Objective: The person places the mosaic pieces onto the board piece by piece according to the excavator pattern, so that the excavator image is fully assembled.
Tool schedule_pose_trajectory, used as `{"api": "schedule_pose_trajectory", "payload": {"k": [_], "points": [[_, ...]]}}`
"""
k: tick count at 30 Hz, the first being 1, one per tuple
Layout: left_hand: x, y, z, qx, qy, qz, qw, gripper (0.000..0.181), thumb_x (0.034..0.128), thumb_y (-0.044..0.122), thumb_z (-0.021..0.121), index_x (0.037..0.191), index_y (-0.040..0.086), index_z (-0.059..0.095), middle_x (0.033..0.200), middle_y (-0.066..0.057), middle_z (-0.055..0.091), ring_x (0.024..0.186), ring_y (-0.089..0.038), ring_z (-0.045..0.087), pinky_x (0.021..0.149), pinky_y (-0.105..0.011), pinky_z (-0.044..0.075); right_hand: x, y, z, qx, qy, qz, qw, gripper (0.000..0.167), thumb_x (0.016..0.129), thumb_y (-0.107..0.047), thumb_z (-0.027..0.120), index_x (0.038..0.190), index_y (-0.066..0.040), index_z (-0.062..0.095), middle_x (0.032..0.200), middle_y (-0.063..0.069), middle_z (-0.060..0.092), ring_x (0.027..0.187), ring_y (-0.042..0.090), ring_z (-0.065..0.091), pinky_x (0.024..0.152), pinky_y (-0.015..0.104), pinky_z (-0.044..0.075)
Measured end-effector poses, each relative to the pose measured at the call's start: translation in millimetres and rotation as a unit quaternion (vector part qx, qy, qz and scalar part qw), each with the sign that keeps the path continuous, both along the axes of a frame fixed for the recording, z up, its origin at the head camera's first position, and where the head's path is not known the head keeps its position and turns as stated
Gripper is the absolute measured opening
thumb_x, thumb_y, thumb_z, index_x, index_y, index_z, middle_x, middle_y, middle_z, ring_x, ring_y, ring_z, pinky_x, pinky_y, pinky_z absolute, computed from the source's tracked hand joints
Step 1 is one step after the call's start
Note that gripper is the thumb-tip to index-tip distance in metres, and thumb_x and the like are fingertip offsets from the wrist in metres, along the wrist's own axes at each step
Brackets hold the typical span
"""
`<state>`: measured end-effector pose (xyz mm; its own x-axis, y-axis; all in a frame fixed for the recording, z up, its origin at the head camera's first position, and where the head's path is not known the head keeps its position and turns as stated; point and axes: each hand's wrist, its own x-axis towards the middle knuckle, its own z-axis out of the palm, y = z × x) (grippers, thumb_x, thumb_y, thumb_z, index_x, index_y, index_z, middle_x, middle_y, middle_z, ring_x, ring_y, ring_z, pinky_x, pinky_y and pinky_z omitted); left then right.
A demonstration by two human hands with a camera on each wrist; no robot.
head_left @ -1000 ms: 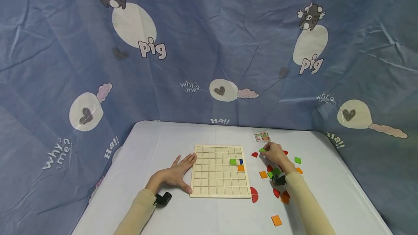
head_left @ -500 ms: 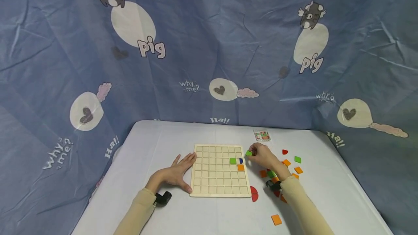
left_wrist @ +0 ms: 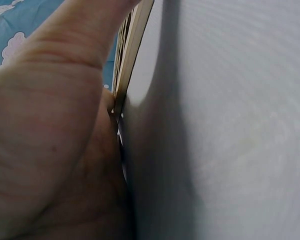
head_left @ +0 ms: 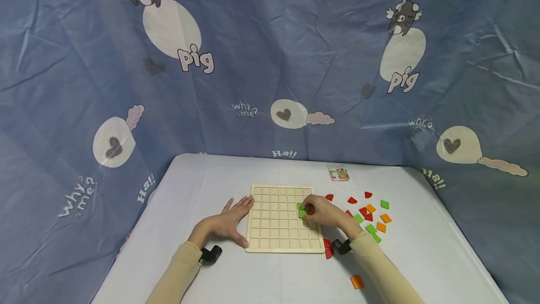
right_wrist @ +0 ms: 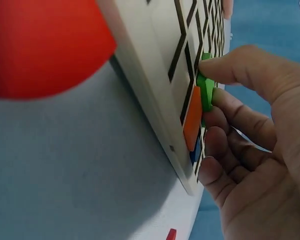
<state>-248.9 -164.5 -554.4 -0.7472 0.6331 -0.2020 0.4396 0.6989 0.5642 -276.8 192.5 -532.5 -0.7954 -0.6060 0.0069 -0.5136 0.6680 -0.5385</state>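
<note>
Right hand pinches a green tile, left hand splayed at the board's left edge, few cells filled, most bare!

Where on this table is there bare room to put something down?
The white tabletop is bare beyond the wooden grid board, left of the picture card, and on the near side, between the left sleeve and the lone orange square. It is crowded right of the board: red, green and orange tiles.
</note>
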Motion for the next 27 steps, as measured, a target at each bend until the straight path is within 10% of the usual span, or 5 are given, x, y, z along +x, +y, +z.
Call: {"api": "schedule_pose_trajectory", "payload": {"k": [27], "points": [[-0.5,1.0,0.4,-0.010,-0.001,-0.001,1.0000,0.135,0.0618,0.064,0.080,0.156,0.010,0.000,0.164,-0.006,-0.007,0.151,-0.025,-0.009,0.117,-0.057,-0.016,7.6,-0.7,2.2,-0.005,-0.019,-0.028,0.9994,0.027,0.081,-0.017,0.078,0.102,-0.010,0.062,0.097,-0.002,0.062,0.085,0.009,0.055,0.072,0.024,0.050]]}}
